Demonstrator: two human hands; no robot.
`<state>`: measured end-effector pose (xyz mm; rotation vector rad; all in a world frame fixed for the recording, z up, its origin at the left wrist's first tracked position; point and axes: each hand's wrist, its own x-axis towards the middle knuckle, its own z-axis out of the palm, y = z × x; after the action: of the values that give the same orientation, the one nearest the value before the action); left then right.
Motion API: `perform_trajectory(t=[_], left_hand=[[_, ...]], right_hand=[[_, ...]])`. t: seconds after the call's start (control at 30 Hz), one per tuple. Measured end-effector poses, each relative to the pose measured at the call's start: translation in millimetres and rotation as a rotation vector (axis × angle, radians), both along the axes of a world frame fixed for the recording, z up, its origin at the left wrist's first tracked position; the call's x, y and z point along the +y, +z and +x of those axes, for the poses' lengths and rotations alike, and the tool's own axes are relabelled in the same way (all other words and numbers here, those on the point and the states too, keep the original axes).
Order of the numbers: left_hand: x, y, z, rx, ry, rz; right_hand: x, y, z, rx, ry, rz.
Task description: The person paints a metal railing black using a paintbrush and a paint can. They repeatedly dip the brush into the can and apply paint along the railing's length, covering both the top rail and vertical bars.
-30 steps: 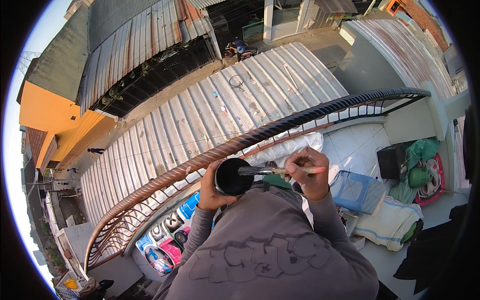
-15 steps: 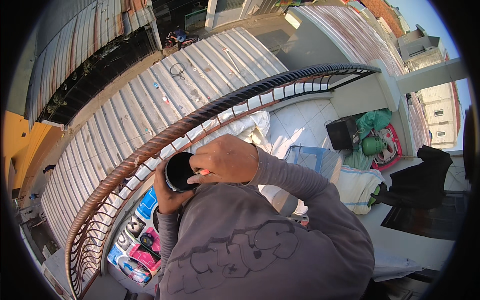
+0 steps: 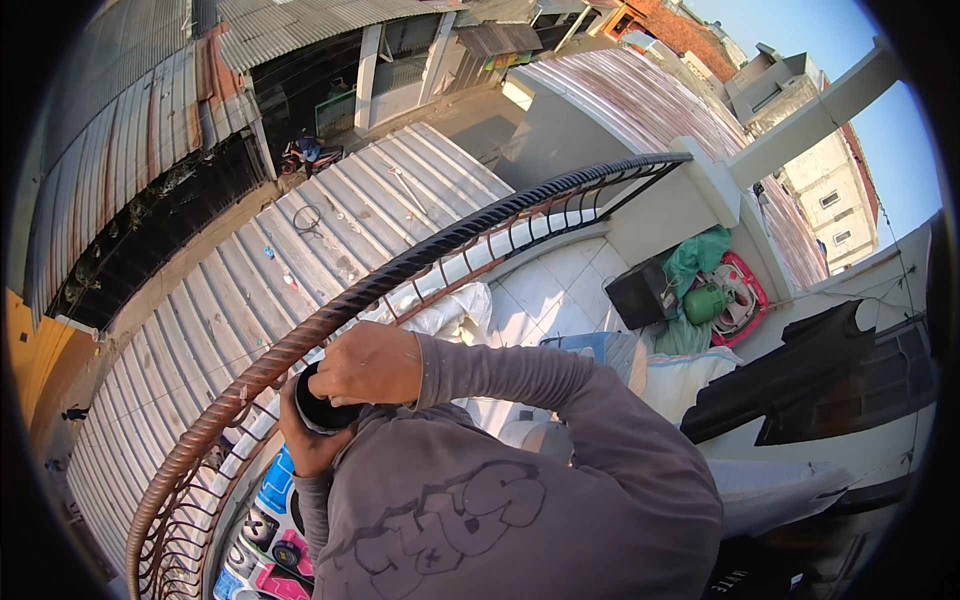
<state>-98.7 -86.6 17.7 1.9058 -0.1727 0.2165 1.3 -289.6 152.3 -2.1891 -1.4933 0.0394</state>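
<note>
My left hand [image 3: 303,432] is wrapped round a small round can [image 3: 322,414] with a pale rim and a black inside. My right hand [image 3: 370,362] bends over the can's mouth, its fingers closed and reaching into the opening. Whatever those fingers hold is hidden now. Close beyond both hands runs the twisted metal handrail [image 3: 330,312] of a curved balcony railing. Its far stretch is glossy black and its near stretch brown.
Past the railing lies a ribbed metal roof [image 3: 230,290]. Black bars [image 3: 470,262] support the handrail. On the balcony, a black box [image 3: 640,296] stands beside a pink tub [image 3: 745,300] with a green round container [image 3: 705,302]. Dark cloth [image 3: 780,370] hangs at right.
My right hand has gone deeper into the can's mouth, and the small orange thing at its fingers no longer shows. The view has shifted, with hands and can lower and further left.
</note>
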Motion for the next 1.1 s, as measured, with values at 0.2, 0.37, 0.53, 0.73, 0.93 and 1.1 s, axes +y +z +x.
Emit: perform_trajectory(t=[0.2,0.37,0.53,0.73,0.93,1.1], left_hand=[[-2,3,5,-0.036,-0.015,0.005],[-3,13,10,-0.019,-0.048,-0.003],[-3,18,14,-0.025,-0.081,-0.060],[15,5,7,-0.033,-0.073,-0.036],[31,5,-1,-0.066,-0.012,-0.057],[40,2,-16,-0.052,0.051,-0.050]], right_hand=[[4,1,-7,-0.118,-0.044,-0.093],[7,0,-7,-0.155,-0.031,-0.229],[14,-3,-5,-0.132,0.002,-0.192],[10,23,3,0.017,-0.022,-0.038],[3,56,5,0.143,-0.160,0.121],[2,26,-11,0.465,-0.446,0.305]])
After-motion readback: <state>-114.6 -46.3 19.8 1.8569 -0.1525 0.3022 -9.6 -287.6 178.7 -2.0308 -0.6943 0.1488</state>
